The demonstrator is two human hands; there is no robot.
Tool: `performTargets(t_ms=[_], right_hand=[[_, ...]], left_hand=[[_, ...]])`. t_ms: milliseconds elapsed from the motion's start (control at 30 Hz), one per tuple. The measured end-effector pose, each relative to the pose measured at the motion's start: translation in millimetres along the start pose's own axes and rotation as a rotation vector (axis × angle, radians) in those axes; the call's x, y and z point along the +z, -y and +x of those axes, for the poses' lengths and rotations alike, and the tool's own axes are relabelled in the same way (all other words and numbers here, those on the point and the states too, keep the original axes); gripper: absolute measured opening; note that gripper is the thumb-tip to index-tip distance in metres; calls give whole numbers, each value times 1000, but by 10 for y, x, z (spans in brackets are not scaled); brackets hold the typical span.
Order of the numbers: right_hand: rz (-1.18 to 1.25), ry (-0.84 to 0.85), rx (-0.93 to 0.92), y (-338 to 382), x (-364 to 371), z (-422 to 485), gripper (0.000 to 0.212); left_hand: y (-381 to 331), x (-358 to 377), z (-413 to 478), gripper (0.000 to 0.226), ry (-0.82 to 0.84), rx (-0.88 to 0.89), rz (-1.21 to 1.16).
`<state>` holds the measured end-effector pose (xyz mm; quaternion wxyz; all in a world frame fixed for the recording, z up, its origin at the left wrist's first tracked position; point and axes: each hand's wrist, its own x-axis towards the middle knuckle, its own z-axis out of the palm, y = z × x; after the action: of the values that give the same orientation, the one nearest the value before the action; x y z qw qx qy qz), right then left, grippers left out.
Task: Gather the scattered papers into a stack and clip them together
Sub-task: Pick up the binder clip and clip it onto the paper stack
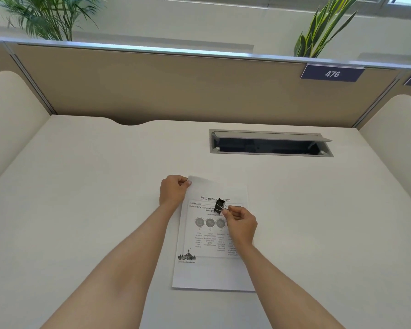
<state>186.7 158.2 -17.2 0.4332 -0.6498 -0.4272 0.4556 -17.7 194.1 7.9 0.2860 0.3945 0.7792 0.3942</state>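
Note:
A stack of white printed papers (211, 271) lies on the desk in front of me, its edges roughly lined up. My left hand (172, 192) pinches the stack's far left corner, which is lifted slightly off the desk. My right hand (241, 224) hovers over the upper middle of the top sheet and holds a black binder clip (220, 205) by its wire handles. The clip hangs above the paper and is not on any edge of the stack.
The white desk (81, 210) has beige partition walls behind and cream side panels left and right. An open grey cable tray (271, 144) is set into the desk at the back right. A sign reading 476 (332, 73) hangs on the partition. Plants stand beyond.

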Motion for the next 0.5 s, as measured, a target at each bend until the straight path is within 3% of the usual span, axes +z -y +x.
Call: performTargets(t_ms=[167, 500], right_hand=[[-90, 12, -77, 178, -29, 84, 14], [-516, 240, -688, 1077, 79, 282, 11]], left_hand=[[-2, -46, -40, 15, -36, 22, -38], [-24, -151, -252, 10, -140, 86, -196]])
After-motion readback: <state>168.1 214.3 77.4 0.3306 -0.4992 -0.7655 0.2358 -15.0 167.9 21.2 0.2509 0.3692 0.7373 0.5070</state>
